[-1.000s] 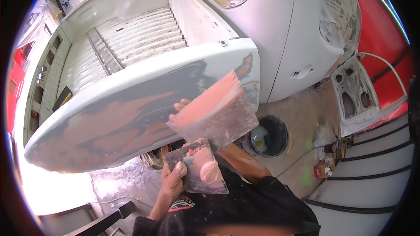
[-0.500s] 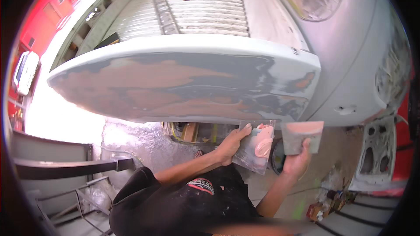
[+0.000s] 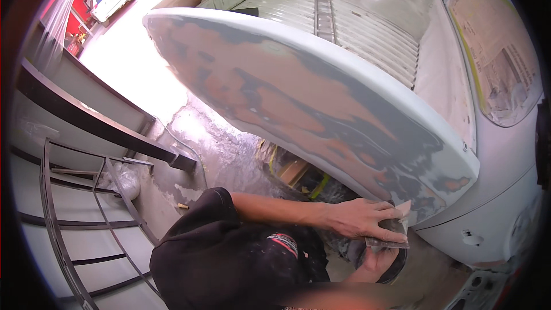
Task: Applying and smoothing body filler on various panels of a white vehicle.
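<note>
Above the fingers stands a whitish vehicle with an open, ribbed metal bed (image 3: 367,34). Its long curved side panel (image 3: 310,103), patched grey and dull pink, ends just beside the fingers, presumably leaving it within arm's reach. Tan masking paper (image 3: 493,51) lies over a window farther up and right of them, apparently to shield the glass. A dark, round bucket (image 3: 399,268) sits below, partly hidden by the right hand (image 3: 379,261). The left hand (image 3: 359,218) grips a thin, flat grey plate (image 3: 398,224), fingers spread across it, probably to steady it. The right fingers bend up against the plate's lower side, seemingly as support; whether they clamp anything cannot be told. Counted: one vehicle, one panel, one papered window, one bucket, two hands, at least one plate; a pale pink corner (image 3: 404,209) past the left fingertips may belong to a second.
</note>
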The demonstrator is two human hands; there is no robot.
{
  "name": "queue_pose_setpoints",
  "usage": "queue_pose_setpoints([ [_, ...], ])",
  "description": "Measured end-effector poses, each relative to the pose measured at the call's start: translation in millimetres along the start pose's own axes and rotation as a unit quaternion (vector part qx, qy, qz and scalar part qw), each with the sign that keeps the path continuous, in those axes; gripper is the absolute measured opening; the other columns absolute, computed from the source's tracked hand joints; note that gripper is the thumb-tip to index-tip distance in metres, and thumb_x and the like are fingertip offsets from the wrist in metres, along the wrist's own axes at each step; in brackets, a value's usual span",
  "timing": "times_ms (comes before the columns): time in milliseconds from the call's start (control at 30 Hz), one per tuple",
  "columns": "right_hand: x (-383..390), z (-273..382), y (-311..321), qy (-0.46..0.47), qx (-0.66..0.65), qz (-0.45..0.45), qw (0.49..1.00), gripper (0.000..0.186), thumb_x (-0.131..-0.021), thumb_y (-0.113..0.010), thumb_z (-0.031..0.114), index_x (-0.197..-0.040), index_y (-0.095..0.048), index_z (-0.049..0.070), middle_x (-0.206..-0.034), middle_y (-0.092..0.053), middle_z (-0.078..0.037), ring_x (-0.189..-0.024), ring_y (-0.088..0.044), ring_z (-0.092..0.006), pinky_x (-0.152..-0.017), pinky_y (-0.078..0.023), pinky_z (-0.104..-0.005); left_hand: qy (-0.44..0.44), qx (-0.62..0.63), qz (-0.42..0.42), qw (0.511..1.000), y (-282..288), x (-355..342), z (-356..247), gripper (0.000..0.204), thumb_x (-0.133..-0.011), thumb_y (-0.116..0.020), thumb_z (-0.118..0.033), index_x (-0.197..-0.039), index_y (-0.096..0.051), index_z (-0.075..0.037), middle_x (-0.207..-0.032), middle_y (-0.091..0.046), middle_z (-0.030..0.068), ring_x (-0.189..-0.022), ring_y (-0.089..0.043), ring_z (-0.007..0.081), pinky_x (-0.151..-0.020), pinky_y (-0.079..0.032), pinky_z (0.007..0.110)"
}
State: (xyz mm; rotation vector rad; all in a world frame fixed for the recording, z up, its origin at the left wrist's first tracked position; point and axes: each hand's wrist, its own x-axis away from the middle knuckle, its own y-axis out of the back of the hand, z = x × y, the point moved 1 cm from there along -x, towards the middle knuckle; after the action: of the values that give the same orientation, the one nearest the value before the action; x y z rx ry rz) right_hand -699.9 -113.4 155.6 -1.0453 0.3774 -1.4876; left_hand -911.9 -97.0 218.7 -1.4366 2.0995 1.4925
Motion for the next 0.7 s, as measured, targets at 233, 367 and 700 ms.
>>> queue_pose_setpoints([
  [233, 1, 33, -29, -0.075, -0.228, 0.316, 0.918, 0.044, -0.104, -0.044, 0.021, -0.144, -0.041, 0.002, -0.143, -0.051, -0.019, -0.123, -0.058, -0.0339, -0.097, -0.054, -0.0512, 0.137, 0.01, 0.07, 0.988, 13, 17, 2, 0.056, -0.094, -0.062, -0.036, -0.145, -0.044, -0.021, -0.127, -0.048, 0.0191, -0.092, -0.063, 0.0354, -0.068, -0.054, 0.043],
  [367, 17, 43, -56, 0.438, 0.331, 0.042, 0.834, 0.042, -0.106, -0.043, 0.026, -0.135, -0.052, -0.002, -0.133, -0.056, -0.022, -0.118, -0.059, -0.0404, -0.1, -0.049, -0.0551, 0.31, 0.267, -0.043, 0.912, -15, 22, 17, 0.049, -0.103, -0.046, -0.042, -0.139, -0.048, -0.008, -0.122, -0.058, 0.0148, -0.092, -0.066, 0.026, -0.075, -0.054, 0.04],
  [700, 64, 44, -93, 0.433, 0.727, 0.189, 0.498, 0.04, -0.08, -0.055, 0.001, -0.114, -0.074, 0.013, -0.128, -0.059, -0.018, -0.122, -0.056, -0.0404, -0.106, -0.042, -0.0526, 0.427, 0.806, -0.124, 0.391, -3, -7, 4, 0.044, -0.104, -0.048, -0.031, -0.137, -0.049, -0.001, -0.128, -0.059, 0.012, -0.114, -0.062, 0.0205, -0.098, -0.053, 0.039],
])
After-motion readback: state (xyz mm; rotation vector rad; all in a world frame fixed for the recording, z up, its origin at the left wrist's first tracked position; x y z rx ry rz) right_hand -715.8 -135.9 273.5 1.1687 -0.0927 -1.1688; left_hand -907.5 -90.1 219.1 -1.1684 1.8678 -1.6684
